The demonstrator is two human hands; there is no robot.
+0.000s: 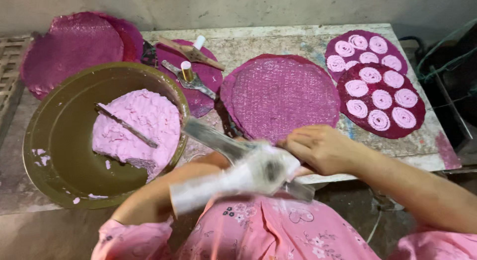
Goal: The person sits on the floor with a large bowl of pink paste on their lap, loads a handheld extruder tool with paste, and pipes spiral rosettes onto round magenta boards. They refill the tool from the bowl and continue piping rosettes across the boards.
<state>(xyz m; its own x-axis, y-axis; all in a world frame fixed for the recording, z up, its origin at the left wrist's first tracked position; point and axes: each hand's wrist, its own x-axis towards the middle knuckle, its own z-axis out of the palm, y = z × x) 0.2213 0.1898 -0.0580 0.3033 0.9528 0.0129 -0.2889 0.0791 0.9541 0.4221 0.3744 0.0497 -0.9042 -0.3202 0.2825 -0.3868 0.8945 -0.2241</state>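
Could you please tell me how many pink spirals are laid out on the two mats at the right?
12: five on the far mat, seven on the near mat. The near mat may hide more.

Under my right-hand fingers [310, 143] I've got a pale, dough-smeared press tube [233, 183], blurred, lying slantwise with its open end low toward my left. A flat metal blade [213, 137] slants up and away from them, toward the bowl.
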